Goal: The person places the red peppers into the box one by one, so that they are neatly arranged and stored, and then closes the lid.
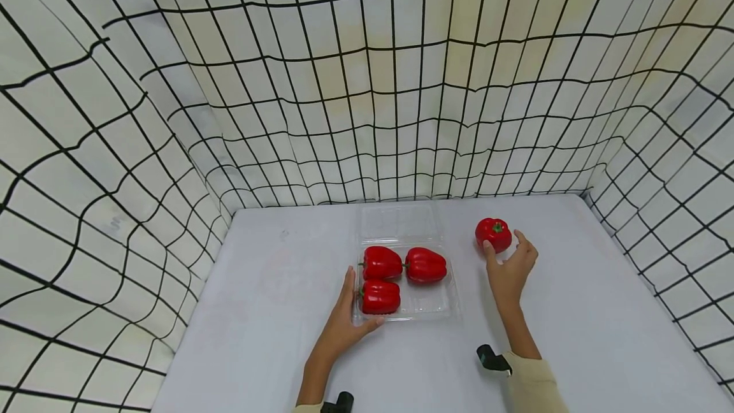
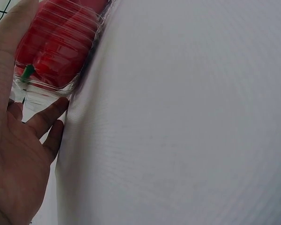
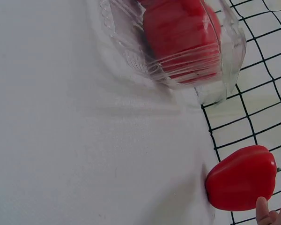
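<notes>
A clear plastic clamshell box (image 1: 427,300) lies with its lid (image 1: 399,222) folded back. Inside are three red bell peppers: one at the back left (image 1: 382,262), another at the back right (image 1: 425,266) and a third at the front left (image 1: 381,297). My left hand (image 1: 343,330) rests at the box's front-left corner, fingers straight along the left side, thumb by the front edge. Right of the box, a fourth red bell pepper (image 1: 493,236) stands stem up. Around its near right side, my right hand (image 1: 510,273) spreads thumb and fingers, the thumb tip at the pepper's surface (image 3: 243,180).
A white table (image 1: 275,285) carries everything. Black wire grid (image 1: 373,91) stands in front of pale walls at the back and both sides. Dark wrist devices (image 1: 493,359) sit at the cuffs of light sleeves (image 1: 533,382).
</notes>
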`<state>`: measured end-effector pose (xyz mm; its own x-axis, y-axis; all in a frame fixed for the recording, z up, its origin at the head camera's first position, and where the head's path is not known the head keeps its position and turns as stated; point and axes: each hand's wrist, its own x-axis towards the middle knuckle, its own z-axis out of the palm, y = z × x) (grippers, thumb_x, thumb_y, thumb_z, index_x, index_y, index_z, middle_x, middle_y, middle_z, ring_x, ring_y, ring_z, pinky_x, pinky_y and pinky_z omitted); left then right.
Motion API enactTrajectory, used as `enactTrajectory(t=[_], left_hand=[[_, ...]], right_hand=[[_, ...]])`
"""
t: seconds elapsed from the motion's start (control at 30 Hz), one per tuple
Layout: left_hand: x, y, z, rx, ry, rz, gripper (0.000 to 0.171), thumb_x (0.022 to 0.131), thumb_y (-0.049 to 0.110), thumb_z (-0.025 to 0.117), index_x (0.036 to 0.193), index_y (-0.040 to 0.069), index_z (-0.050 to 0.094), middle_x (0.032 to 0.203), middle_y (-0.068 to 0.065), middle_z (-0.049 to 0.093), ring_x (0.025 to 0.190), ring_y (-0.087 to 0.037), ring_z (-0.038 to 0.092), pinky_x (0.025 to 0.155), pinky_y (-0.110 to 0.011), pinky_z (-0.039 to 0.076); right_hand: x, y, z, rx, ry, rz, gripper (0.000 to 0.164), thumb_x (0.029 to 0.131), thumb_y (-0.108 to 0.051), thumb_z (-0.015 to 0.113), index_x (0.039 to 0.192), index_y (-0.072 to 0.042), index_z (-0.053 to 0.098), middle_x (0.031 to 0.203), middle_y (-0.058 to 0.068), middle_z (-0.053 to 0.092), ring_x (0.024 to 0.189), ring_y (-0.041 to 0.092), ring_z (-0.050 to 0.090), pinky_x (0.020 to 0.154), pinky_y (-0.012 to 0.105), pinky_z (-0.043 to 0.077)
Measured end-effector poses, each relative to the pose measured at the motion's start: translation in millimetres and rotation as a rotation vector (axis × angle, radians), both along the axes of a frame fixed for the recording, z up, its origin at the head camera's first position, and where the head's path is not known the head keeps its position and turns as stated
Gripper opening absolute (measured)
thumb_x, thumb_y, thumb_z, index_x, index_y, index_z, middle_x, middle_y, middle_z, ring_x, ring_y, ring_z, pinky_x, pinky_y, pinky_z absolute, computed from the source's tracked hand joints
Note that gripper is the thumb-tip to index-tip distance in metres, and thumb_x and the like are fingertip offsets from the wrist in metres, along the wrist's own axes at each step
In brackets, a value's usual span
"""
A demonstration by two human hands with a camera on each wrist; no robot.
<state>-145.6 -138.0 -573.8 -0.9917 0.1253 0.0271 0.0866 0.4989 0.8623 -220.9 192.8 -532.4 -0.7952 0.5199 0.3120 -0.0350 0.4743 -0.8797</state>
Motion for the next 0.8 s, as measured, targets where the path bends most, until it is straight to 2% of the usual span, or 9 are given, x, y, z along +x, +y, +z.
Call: enactTrajectory(t=[0.17,0.43,0.63,0.8], left_hand=[[-0.4,-0.2,-0.1,0.002,0.000,0.003,0.113,0.076,0.054,0.075,0.158,0.033,0.001,0.166,0.001,0.008,0.152,-0.031,0.015,0.114,-0.058,0.031],[0.0,0.1,-0.1,-0.004,0.001,-0.001,0.113,0.076,0.057,0.075,0.158,0.031,0.002,0.166,0.002,0.007,0.152,-0.030,0.013,0.116,-0.057,0.027],[0.4,0.8,1.5,-0.013,0.002,0.002,0.114,0.075,0.059,0.075,0.158,0.029,0.003,0.166,0.002,0.008,0.152,-0.029,0.013,0.115,-0.057,0.028],[0.7,0.4,2.7,-0.016,0.004,0.006,0.114,0.074,0.059,0.075,0.158,0.029,0.003,0.165,0.002,0.008,0.152,-0.029,0.013,0.115,-0.057,0.028]], right_hand=[[-9.9,6.3,-2.7,0.016,-0.064,0.035,0.078,0.088,-0.020,0.072,0.149,-0.001,0.027,0.150,0.023,0.029,0.141,0.035,0.028,0.109,0.061,0.039],[-21.4,11.2,-8.7,0.019,-0.121,0.120,0.086,0.087,-0.020,0.073,0.153,-0.001,0.021,0.153,0.025,0.027,0.143,0.041,0.025,0.106,0.065,0.039],[-25.8,10.8,-12.9,0.025,-0.123,0.121,0.080,0.086,-0.018,0.074,0.149,0.003,0.028,0.149,0.027,0.032,0.141,0.042,0.029,0.106,0.064,0.040],[-27.7,9.9,-12.8,0.018,-0.130,0.105,0.074,0.088,-0.014,0.071,0.148,0.001,0.032,0.149,0.025,0.035,0.141,0.041,0.031,0.108,0.063,0.039]])
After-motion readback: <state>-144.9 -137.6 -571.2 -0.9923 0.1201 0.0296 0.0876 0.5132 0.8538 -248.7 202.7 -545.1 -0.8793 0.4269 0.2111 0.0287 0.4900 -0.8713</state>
